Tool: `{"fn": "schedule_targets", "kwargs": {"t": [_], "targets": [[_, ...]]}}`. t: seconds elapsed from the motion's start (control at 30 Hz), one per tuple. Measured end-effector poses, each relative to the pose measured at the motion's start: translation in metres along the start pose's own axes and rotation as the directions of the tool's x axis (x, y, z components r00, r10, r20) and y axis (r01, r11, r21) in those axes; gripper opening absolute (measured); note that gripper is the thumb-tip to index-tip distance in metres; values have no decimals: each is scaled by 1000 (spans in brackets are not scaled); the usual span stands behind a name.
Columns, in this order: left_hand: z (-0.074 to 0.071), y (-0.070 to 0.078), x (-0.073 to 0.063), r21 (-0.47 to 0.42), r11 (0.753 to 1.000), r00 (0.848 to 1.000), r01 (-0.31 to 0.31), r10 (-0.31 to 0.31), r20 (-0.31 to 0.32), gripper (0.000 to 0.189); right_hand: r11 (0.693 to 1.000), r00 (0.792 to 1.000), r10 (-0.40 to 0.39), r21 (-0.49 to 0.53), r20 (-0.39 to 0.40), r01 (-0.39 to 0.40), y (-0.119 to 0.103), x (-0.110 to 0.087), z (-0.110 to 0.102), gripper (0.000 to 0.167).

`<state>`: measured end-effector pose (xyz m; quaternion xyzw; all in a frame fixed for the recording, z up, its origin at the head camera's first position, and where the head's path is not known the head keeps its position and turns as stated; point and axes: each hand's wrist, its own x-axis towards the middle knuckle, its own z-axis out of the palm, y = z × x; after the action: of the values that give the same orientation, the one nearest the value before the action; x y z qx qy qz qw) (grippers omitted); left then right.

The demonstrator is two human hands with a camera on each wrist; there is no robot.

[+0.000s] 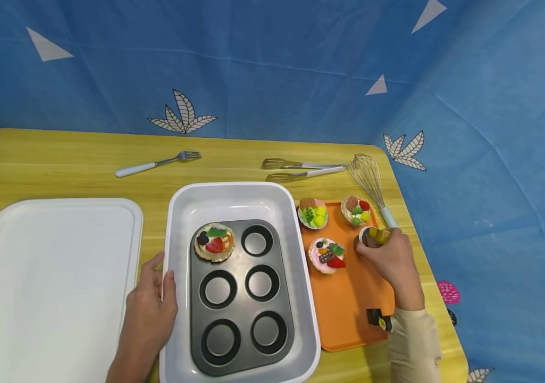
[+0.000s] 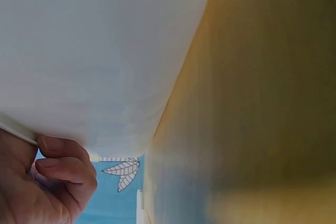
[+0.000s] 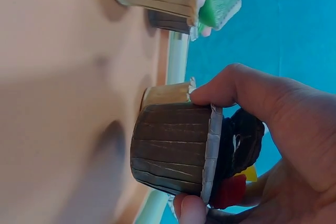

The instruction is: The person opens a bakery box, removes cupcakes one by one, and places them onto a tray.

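My right hand (image 1: 396, 260) pinches a dark brown paper-cupped cupcake (image 3: 170, 150) by its rim, thumb and fingers on opposite sides. The cupcake is tipped on its side in the right wrist view, close over the orange tray (image 1: 339, 308). My left hand (image 1: 150, 308) grips the left rim of a white rectangular basin (image 1: 308, 298), thumb over the edge. Inside the basin lies a grey muffin tin (image 1: 241, 314) with a fruit-topped cupcake (image 1: 214, 242) in its far left cup. A pink-iced cupcake (image 1: 325, 255) stands on the tray, left of my right hand.
Two more cupcakes, one with green and yellow toppings (image 1: 312, 214) and one with a strawberry (image 1: 355, 210), stand at the tray's far end. Behind lie a balloon whisk (image 1: 368, 178), two small whisks (image 1: 308, 174) and a fork (image 1: 157, 163). A white lid (image 1: 57, 287) lies left.
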<state>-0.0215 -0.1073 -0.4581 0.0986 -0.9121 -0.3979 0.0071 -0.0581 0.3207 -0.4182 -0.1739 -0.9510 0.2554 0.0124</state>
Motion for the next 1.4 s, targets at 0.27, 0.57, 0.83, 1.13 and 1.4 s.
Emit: {"fn": "schedule_targets", "kwargs": {"t": [0.27, 0.57, 0.83, 1.13, 1.4], "targets": [[0, -1, 0, -3, 1000, 1000, -17, 17, -16, 46, 1000, 1000, 7, -16, 6, -6, 5, 2, 3, 42], [0, 0, 0, 0, 1000, 1000, -13, 13, -8, 46, 998, 998, 51, -42, 33, -49, 9, 0, 9, 49], [0, 1, 0, 6, 1000, 1000, 19, -19, -3, 46, 996, 997, 72, -60, 37, -70, 9, -1, 11, 63], [0, -1, 0, -6, 1000, 1000, 22, -22, 6, 47, 993, 993, 100, -61, 69, -96, 8, -1, 10, 71], [0, 0, 0, -4, 1000, 1000, 6, -6, -8, 46, 990, 981, 129, -77, 142, -119, 5, -5, 6, 86]]}}
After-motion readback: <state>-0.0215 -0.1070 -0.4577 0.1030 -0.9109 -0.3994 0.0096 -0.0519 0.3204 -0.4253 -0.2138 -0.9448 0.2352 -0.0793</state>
